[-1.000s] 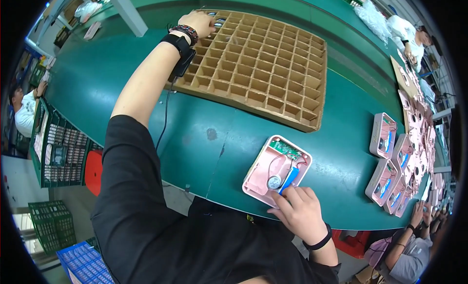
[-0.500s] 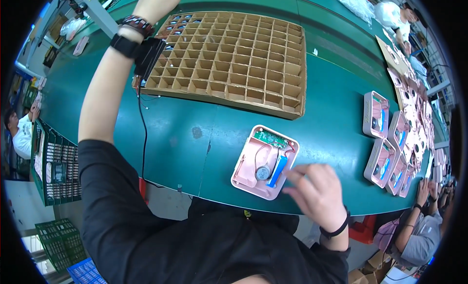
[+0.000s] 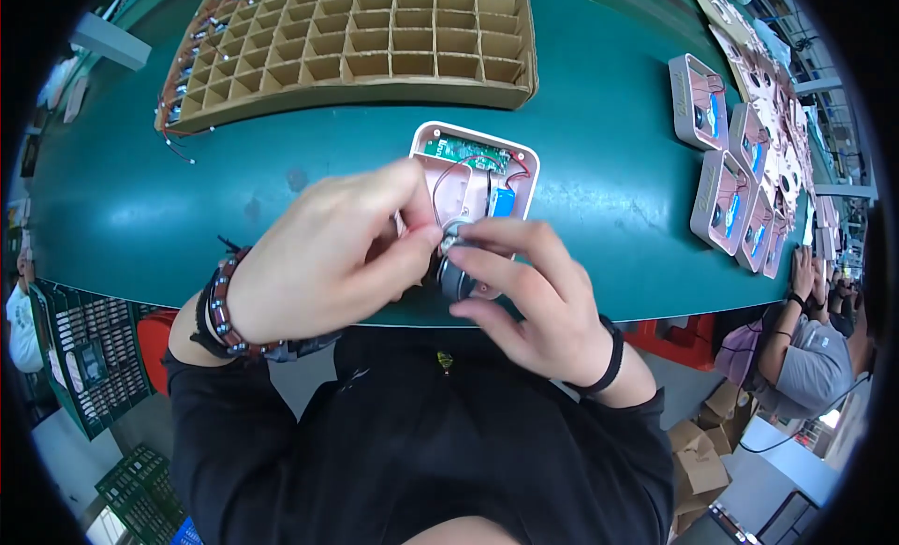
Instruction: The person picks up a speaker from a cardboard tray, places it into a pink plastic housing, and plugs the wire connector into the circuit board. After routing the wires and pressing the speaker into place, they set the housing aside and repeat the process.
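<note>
A pale pink plastic housing point(image 3: 531, 182) lies on the green bench before me. Inside it are a green circuit board point(image 3: 459, 153), thin red and black wires and a blue wrapped battery point(image 3: 503, 202). Over the housing's near end, my right hand point(image 3: 543, 287) grips a small dark round speaker point(image 3: 455, 279) between thumb and fingers. My left hand point(image 3: 337, 250) is closed in a pinch right beside the speaker's edge. Whatever its fingertips hold is too small and too covered to name. Both hands hide the housing's near left part.
A cardboard divider box point(image 3: 346, 86) stands beyond the housing, with small wired parts in its left cells. Several similar pink housings point(image 3: 721, 203) stand at the right, beside stacked pink panels point(image 3: 782, 142). A green crate point(image 3: 89, 358) is at lower left. Another person's hands point(image 3: 810, 273) rest at far right.
My left hand has come back from beyond the divider box to the housing. My right hand has moved from the housing's right side onto the speaker. The whole view has shifted.
</note>
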The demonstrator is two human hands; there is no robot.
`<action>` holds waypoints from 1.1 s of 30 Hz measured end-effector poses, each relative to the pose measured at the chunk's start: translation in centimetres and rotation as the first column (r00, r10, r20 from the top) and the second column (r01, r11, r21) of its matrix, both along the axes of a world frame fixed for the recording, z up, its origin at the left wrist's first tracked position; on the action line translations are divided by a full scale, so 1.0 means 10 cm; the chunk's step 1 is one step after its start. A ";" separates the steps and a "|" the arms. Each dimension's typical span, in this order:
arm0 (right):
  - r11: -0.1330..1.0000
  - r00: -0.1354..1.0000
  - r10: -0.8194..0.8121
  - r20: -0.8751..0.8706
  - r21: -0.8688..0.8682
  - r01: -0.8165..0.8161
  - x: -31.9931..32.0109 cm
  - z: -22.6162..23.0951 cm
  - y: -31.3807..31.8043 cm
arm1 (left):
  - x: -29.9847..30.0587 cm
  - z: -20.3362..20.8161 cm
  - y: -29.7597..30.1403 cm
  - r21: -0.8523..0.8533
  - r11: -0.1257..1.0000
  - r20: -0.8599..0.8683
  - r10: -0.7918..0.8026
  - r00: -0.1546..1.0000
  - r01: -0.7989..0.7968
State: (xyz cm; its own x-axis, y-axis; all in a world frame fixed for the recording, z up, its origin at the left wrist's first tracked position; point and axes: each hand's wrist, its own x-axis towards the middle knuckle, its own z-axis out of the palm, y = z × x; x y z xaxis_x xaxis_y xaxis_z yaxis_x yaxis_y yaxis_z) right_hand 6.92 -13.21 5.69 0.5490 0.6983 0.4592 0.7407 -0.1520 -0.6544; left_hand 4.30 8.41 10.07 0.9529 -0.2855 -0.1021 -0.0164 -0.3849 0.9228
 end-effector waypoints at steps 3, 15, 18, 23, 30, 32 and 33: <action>1.000 0.993 -0.010 -0.118 0.025 0.013 -0.15 -0.07 -0.05 | -0.14 -0.09 0.00 0.200 0.976 0.187 -0.128 0.974 0.090; 0.957 0.918 0.288 -0.275 0.110 -0.267 -0.23 -0.15 0.01 | 0.40 -0.25 0.43 -0.657 0.754 -0.310 -0.243 0.919 -0.022; 0.911 0.902 0.077 -0.424 0.398 0.110 -0.15 -0.19 0.01 | 0.35 -0.42 0.47 -0.255 0.964 0.073 -0.064 0.995 0.081; 0.996 0.994 -0.091 -0.058 -0.020 0.090 0.06 -0.07 0.04 | 0.18 -0.77 0.41 0.443 0.892 0.425 -0.300 0.854 0.092; 0.971 0.972 0.027 0.232 -0.235 0.029 0.15 -0.09 0.11 | 0.07 -0.81 0.33 0.446 0.893 0.418 -0.265 0.869 0.057; 0.970 0.975 0.025 0.220 -0.243 0.030 0.16 -0.08 0.12 | 0.04 -0.82 0.32 0.447 0.894 0.435 -0.253 0.864 0.036; 0.969 0.978 0.014 0.209 -0.244 0.038 0.17 -0.07 0.12 | 0.02 -0.81 0.32 0.444 0.896 0.438 -0.245 0.865 0.030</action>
